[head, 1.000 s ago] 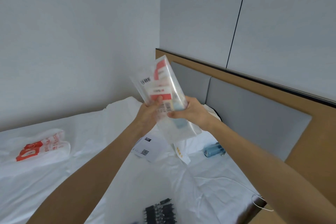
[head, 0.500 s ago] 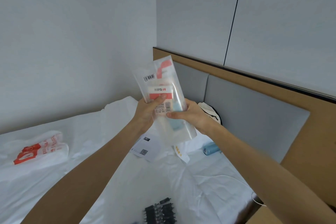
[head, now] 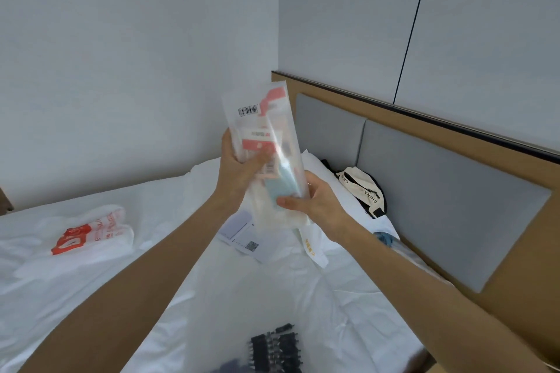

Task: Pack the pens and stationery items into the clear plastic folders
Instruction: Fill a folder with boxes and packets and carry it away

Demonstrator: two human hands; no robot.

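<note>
Two hands hold one clear plastic folder (head: pixel 266 160) in the air, above the bed (head: pixel 272 288) and in front of the headboard (head: pixel 448 197). The left hand (head: pixel 239 172) grips the folder's left edge about the middle, its fingers curled round the plastic with the thumb across the front. The right hand (head: pixel 315 203) pinches the lower right side, thumb on the front and the other fingers behind.

The folder is upright and leans a little to the left. Inside it I can see a red and white package (head: pixel 257 142) with a label, and below it a pale blue item (head: pixel 286 188); the plastic is blurred, so what these items are exactly I cannot tell. Whether the folder's opening is closed is also not visible.

I judge that the step in hand is settling the contents inside this folder, or checking them. The next move probably calls for a steady grip with one hand while the other closes the opening or brings the folder down on the bed, without letting the contents slide out.

On the bed below the folder lie a white paper with a QR code (head: pixel 251 244) and, nearer to the person, a bunch of black clips (head: pixel 275 348), still outside any folder. Far to the left of the folder lies a white bag with red print (head: pixel 91 236). To its right, against the headboard, sits a cream and black pouch (head: pixel 362 188).
</note>
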